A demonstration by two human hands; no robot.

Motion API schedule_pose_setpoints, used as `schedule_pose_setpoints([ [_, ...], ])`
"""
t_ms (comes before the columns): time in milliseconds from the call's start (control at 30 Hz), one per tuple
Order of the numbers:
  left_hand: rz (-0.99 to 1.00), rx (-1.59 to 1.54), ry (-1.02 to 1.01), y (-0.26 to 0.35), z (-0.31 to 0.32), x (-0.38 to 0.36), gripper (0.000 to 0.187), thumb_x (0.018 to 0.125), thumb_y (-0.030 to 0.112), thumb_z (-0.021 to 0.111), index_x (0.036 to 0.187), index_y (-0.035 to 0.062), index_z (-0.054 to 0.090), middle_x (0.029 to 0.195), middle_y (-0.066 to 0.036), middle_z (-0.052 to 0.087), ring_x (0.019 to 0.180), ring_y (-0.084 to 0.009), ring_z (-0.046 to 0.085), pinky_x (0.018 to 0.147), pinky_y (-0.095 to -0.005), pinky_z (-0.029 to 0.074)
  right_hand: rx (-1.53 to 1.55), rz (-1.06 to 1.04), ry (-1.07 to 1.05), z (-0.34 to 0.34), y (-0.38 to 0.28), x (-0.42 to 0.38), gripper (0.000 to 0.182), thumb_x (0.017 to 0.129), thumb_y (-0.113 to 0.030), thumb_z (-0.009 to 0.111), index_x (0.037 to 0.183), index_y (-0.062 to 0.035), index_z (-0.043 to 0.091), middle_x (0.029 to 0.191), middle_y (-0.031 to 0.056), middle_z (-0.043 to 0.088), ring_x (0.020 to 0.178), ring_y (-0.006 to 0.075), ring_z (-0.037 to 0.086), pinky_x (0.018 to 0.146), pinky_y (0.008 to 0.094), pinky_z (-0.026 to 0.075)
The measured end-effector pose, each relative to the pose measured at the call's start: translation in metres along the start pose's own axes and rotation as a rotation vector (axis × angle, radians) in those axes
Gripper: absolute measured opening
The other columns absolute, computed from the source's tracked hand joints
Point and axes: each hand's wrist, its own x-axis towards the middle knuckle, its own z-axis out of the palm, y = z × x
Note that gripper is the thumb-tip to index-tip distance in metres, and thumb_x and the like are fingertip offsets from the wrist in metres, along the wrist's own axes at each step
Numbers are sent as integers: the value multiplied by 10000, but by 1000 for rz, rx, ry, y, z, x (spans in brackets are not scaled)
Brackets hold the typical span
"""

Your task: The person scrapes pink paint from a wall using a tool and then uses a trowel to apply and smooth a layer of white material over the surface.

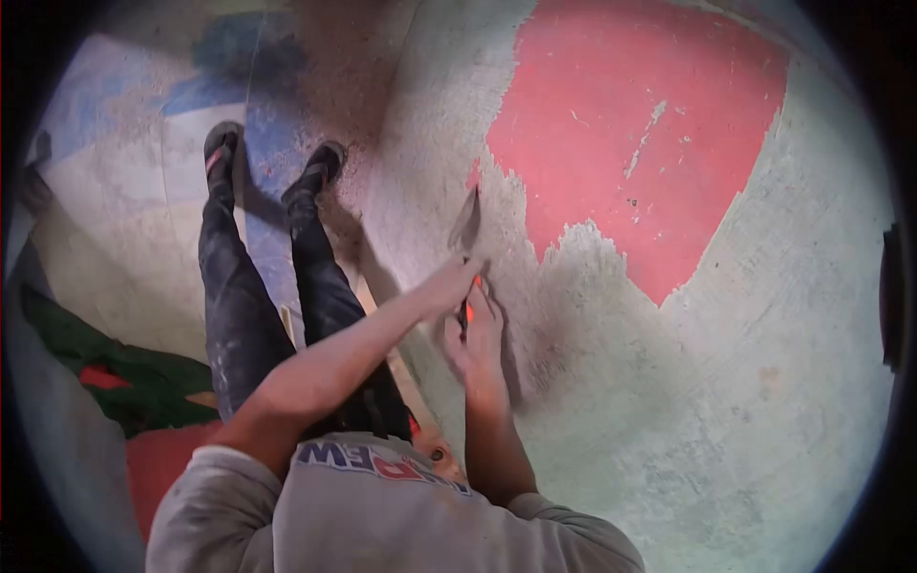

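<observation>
Both my hands are wrapped round one scraper (465, 222), whose grey blade points away from me against the pale wall. My left hand (457, 285) is at the front, near the base of the blade. Just behind it, my right hand (480, 334) grips the orange and black handle. The blade tip touches or nearly touches a small red paint remnant (474, 174). To the right of the blade, a large red painted patch (640, 124) with ragged edges and a few pale scratches covers part of the wall.
My legs (239, 296) stretch out at the left over a floor (143, 277) with blue and white areas. Dark green and red cloth (143, 377) lies at the lower left. A wooden piece (409, 382) is beside my right leg. Reddish debris lies near my feet.
</observation>
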Motion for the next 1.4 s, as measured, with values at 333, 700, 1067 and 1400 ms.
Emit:
schedule_pose_setpoints([
  [333, -165, -18, -46, 31, -31, -17, 425, 1042, 452, 484, 1152, 45, 537, 791, -32, 638, 537, -117, 550, 428, -280, 418, 282, -3, -43, 34, 26, -12, 137, 1051, -272, 510, 974, -163, 537, 671, -40, 453, 434, 47, 357, 361, 217, 237],
  [700, -148, 79, -54, 29, -43, -14, 450, 1033, 438, 505, 1101, 1, 586, 835, -54, 639, 717, -159, 611, 653, -330, 510, 302, -8, -2, 52, 30, -12, 173, 1057, -327, 502, 993, -170, 540, 689, -42, 472, 412, 54, 336, 355, 224, 228],
  [1067, -196, 274, -91, 73, -51, -37, 564, 1007, 506, 517, 1204, -20, 566, 961, -77, 643, 873, -180, 619, 772, -333, 515, 367, 20, -63, 58, 35, -21, 182, 1051, -340, 525, 1016, -163, 546, 711, -35, 476, 436, 47, 350, 367, 228, 235],
  [1400, -234, 189, -85, 68, -66, -9, 555, 995, 480, 549, 1196, -37, 563, 981, -90, 648, 910, -170, 617, 794, -319, 507, 345, -21, 1, 77, 32, 15, 223, 1061, -370, 501, 997, -161, 547, 703, -32, 468, 436, 49, 357, 372, 229, 234],
])
